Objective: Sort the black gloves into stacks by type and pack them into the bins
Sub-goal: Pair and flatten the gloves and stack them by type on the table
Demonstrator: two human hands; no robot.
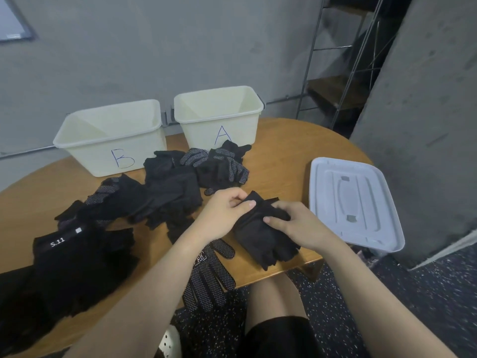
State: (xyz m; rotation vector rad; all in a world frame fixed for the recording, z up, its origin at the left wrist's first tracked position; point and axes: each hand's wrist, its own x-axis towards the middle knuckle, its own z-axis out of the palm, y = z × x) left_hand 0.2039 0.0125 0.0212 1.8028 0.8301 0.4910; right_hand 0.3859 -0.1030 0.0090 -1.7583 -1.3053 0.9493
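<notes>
Left grip: my left hand (227,205) pinched the upper edge of a small stack of plain black gloves (260,233), thumb and curled fingers closed on the cloth.
Right grip: my right hand (294,226) lay over the right side of the same stack, fingers curled round it and thumb pressed into the fabric.
Stack in hand: it sat on the desk (278,161) near the front edge, between my two hands, its short finger ends pointing toward me.
Loose pile: a heap of black gloves (167,187), some with white grip dots, spread across the middle of the desk in front of the bins.
Dotted glove: one dotted glove (209,275) lay under my left forearm and hung over the desk's front edge.
Left pile: more black gloves (77,259) were heaped at the near left, one cuff strap printed 5.11.
Bin B: a cream bin (111,138) marked B stood at the back left of the desk; I saw no gloves in the part of its inside that showed.
Bin A: a cream bin (219,115) marked A stood just beside it to the right, with gloves from the loose pile touching its front wall.
Lid: a pale grey plastic lid (353,202) rested at the right, overhanging the desk edge, just beside my right hand.
</notes>
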